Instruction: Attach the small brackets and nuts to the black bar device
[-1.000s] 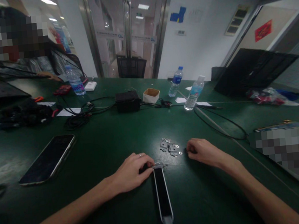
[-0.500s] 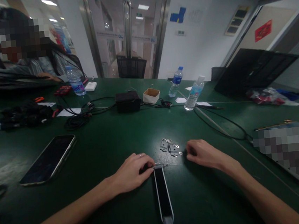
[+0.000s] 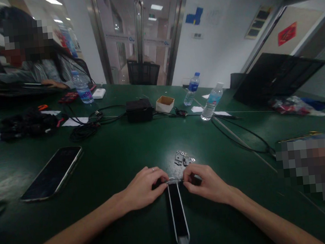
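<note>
Arms (image 3: 84, 234) reach in from eight and four o'clock, taking the far end of the bar (image 3: 178, 212) as centre and twelve as straight ahead. The left hand (image 3: 144, 189) rests knuckles up, thumb and forefinger pinching the left tip of a rod (image 3: 173, 181). The right hand (image 3: 208, 182) is curled, thumb and forefinger brought in at the rod's right tip; whether they grip it or something smaller, I cannot tell. The rod lies across the bar's far end, and the bar runs back toward six.

The table (image 3: 125, 148) is dark green. Beyond it stands a glass door (image 3: 151, 54) at twelve; a person (image 3: 50, 71) sits at ten. A black panel (image 3: 279, 76) leans at two. A phone (image 3: 54, 174) lies between nine and ten, a black box (image 3: 139, 110) at eleven, an open carton (image 3: 163, 107) at twelve, bottles (image 3: 211, 101) at one. Also at one, much nearer, are metal plates (image 3: 179, 157) with washers (image 3: 193, 160) beside them.

Half a second ago the right hand was out toward three; now it has reached the rod and overlaps the plates' near side. The nearest washer is out of view, hidden or taken. Left hand and bar keep their places.
</note>
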### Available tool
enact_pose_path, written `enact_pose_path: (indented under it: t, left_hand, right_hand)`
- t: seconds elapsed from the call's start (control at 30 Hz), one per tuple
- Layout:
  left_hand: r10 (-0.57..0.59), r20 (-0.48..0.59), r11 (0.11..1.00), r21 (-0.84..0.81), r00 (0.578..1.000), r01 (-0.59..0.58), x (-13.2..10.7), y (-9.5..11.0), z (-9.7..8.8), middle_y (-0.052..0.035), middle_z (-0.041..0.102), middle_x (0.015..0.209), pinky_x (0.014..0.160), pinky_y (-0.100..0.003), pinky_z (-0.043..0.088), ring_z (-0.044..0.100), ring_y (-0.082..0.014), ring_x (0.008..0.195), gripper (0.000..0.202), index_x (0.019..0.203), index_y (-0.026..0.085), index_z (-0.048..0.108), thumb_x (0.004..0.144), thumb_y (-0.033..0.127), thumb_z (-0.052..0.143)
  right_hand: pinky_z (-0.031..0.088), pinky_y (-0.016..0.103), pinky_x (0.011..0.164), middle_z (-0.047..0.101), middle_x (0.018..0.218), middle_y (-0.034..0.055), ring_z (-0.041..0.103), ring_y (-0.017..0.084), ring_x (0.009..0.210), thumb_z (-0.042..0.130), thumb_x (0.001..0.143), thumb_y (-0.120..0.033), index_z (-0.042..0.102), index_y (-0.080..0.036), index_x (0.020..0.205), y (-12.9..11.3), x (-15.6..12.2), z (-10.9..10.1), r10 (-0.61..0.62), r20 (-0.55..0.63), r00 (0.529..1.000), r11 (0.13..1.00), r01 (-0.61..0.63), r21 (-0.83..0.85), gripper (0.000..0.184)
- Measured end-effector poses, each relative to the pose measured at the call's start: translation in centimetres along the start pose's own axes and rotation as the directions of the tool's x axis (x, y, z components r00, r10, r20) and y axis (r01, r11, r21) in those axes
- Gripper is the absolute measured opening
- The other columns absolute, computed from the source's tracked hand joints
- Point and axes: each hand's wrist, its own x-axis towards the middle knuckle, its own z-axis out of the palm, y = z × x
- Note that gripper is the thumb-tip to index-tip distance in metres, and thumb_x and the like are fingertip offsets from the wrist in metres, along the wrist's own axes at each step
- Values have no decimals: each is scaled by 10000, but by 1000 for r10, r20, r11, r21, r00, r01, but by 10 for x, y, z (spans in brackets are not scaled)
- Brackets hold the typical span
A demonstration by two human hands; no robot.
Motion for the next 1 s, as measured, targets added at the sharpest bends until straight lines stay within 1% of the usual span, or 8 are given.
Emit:
enact_pose_path:
  t: [0.17,0.3,0.47,0.63,0.83,0.93,1.0]
  left_hand:
    - [7,-2,1000,-8,1000,-7,0,-1,0,4,605,914,736,-297,371,545,-154,790,127,1001,214,598,905,243,520]
    - [3,1,1000,-3,1000,-3,0,0,0,4,602,917,748,-302,374,551,-155,792,126,997,211,597,900,242,523]
    - [8,1,1000,-6,1000,-8,-1,-1,0,2,604,927,745,-300,377,550,-156,801,139,1018,218,592,906,252,517]
    - [2,11,1000,1,1000,-2,-1,0,-1,3,603,926,754,-300,380,553,-158,809,137,1011,220,594,904,256,517]
    - [6,12,1000,-6,1000,-6,0,-1,-1,2,599,921,746,-303,382,544,-159,797,137,1012,218,592,904,251,515]
    - [-1,10,1000,-6,1000,1,0,0,-1,3,597,911,749,-304,383,543,-161,800,132,1003,216,597,902,247,518]
    - [1,2,1000,-9,1000,-1,0,-1,0,4,597,904,758,-304,385,544,-161,807,133,1003,217,600,903,248,518]
  right_hand:
    - [442,250,622,588,777,13,524,115,669,577,790,-191,591,-166,793,1,1,-3,12,16,1000,1000,-12,2,28]
    - [443,242,609,596,795,8,525,111,665,590,794,-192,598,-175,865,3,1,-3,35,27,999,999,-35,9,74]
    - [447,244,615,599,791,7,528,113,668,592,806,-190,624,-184,878,2,1,-1,22,19,1000,1000,-22,-10,79]
    - [466,252,650,618,840,15,551,122,724,574,836,-186,638,-197,934,0,2,2,-26,18,999,999,27,-32,118]
    - [480,255,634,617,868,20,560,125,725,590,855,-238,616,-201,1015,10,0,12,-71,-32,997,995,68,-73,166]
    - [502,291,702,620,953,43,578,147,813,603,851,-273,598,-203,1063,15,0,7,-124,-21,992,984,120,-129,223]
    - [503,344,771,611,1015,69,573,178,900,579,867,-293,593,-203,1085,18,0,0,-157,-67,985,969,141,-205,237]
